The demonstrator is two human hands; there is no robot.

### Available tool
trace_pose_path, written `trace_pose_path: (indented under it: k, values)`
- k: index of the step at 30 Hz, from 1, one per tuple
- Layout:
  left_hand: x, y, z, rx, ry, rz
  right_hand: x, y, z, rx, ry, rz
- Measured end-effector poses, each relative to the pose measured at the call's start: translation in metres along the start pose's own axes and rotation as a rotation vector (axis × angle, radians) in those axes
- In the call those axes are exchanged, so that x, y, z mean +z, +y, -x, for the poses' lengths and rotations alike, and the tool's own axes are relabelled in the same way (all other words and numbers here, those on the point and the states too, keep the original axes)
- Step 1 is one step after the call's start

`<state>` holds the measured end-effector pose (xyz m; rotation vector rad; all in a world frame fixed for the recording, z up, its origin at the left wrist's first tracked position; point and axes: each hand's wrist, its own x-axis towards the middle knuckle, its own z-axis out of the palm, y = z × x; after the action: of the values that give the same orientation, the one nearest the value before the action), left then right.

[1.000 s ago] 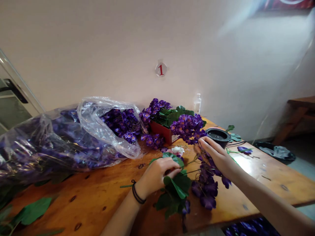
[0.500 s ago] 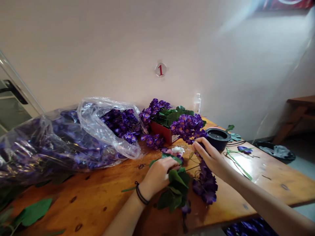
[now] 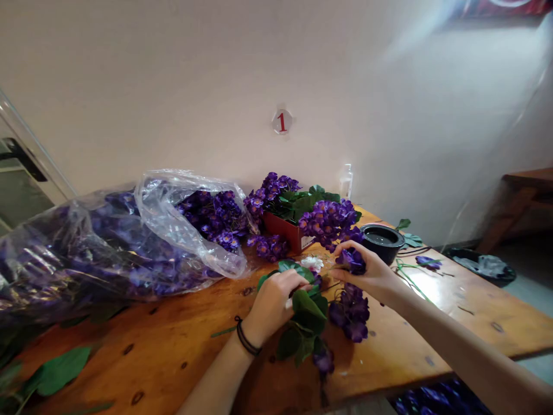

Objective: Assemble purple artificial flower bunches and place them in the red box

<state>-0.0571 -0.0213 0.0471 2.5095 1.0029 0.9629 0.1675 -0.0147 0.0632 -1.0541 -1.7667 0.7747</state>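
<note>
My left hand [image 3: 279, 300] is closed around a stem with green leaves [image 3: 307, 317], above the wooden table. Purple blossoms [image 3: 351, 313] hang between my hands, on the right side of the leaves. My right hand [image 3: 365, 268] is closed, its fingers at a purple flower cluster [image 3: 351, 260] and its thin stem. Just behind it are more purple flowers [image 3: 330, 221], in front of a red box [image 3: 283, 231] with flowers and leaves. A white flower [image 3: 311, 264] lies beyond my left hand.
A clear plastic bag [image 3: 108, 248] full of purple flowers covers the table's left back. At the right stand a black bowl [image 3: 382, 242] and a small clear bottle [image 3: 346, 181]. Green stems and a loose flower [image 3: 427, 262] lie beyond. A bin [image 3: 484, 265] stands off the table's right edge.
My right hand has turned and shifted slightly down and left, and a purple cluster now shows at its fingers. The hanging blossoms have moved left and up. My left hand has barely moved.
</note>
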Motion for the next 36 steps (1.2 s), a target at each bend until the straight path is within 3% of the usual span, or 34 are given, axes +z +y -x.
trace_pose_path:
  k: [7, 18, 26, 36]
  values:
    - [-0.003, 0.003, 0.001, 0.083, -0.004, -0.210, 0.006, 0.002, -0.001, -0.016, 0.029, 0.024]
    - [0.011, -0.002, 0.001, 0.125, -0.055, -0.343, 0.011, 0.012, 0.005, -0.046, 0.122, 0.042]
    - [0.013, -0.009, 0.003, 0.236, 0.000, -0.537, 0.018, 0.018, 0.007, -0.003, 0.123, 0.035]
    - [0.015, -0.012, 0.002, 0.274, 0.017, -0.585, 0.021, 0.026, 0.007, 0.009, 0.132, -0.014]
